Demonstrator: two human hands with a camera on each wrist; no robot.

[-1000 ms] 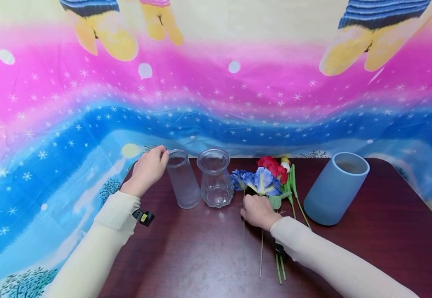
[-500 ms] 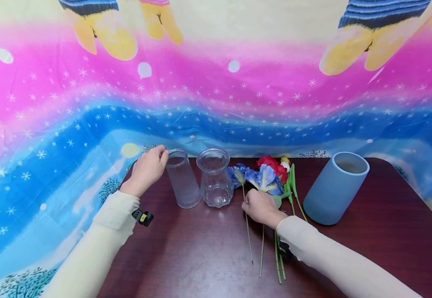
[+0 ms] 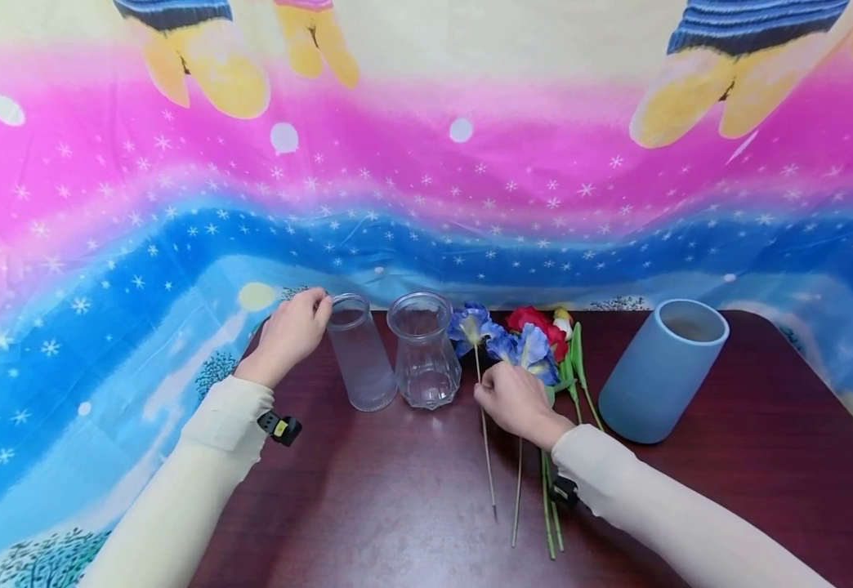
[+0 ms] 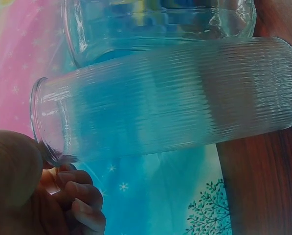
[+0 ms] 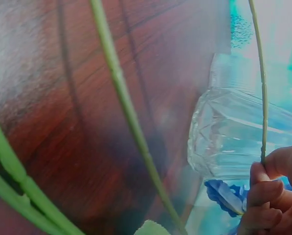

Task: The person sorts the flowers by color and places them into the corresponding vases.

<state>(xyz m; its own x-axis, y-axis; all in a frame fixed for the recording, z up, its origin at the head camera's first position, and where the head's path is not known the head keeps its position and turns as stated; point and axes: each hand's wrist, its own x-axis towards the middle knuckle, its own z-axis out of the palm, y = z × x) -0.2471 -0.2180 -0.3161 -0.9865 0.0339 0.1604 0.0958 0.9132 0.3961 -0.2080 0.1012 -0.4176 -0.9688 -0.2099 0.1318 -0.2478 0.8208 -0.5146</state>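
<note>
In the head view my left hand (image 3: 290,333) is at the rim of a tall ribbed glass vase (image 3: 363,359). The left wrist view has thumb and curled fingers pinching the rim of this vase (image 4: 146,107), which stands tilted in that picture. My right hand (image 3: 516,400) pinches the thin stem of a blue artificial iris (image 3: 473,325) between thumb and forefinger. The bloom stands above the hand, just right of a second clear glass vase (image 3: 428,359) with a flared neck. Along the right wrist view the gripped stem (image 5: 263,88) runs upward from the fingertips.
Another blue flower (image 3: 537,353), a red flower (image 3: 533,322) and a white-yellow bud (image 3: 564,320) lie behind and beside the right hand, green stems (image 3: 550,514) pointing forward. A frosted blue vase (image 3: 658,380) stands at right on the dark wooden table (image 3: 368,498). Printed cloth (image 3: 397,180) hangs behind.
The gripped iris has separated from the other blue flower, its bloom moving up and left while its stem tilts. The left hand stays at the ribbed vase's rim.
</note>
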